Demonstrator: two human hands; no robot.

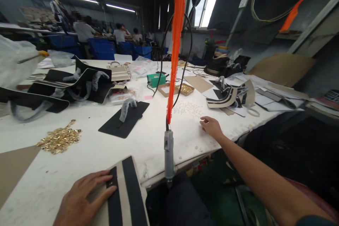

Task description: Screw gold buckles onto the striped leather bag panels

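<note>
My left hand lies with its fingers stretched over a beige panel with black stripes at the table's near edge. Two tiny marks show on the panel's black stripe beside my fingertips. Out to the right, my right hand is just above the white tabletop, fingers curled in and tips close together. Whatever they may hold is too small to make out. Tiny scattered pieces lie just beyond it. Between my hands an electric screwdriver hangs upright from an orange cord bundle, touched by neither hand.
Gold metal pieces are heaped at left. A black panel with a wrapped handle lies mid-table. Behind stand a green box and a cardboard tray of gold pieces. Striped panels lie right. People sit far back.
</note>
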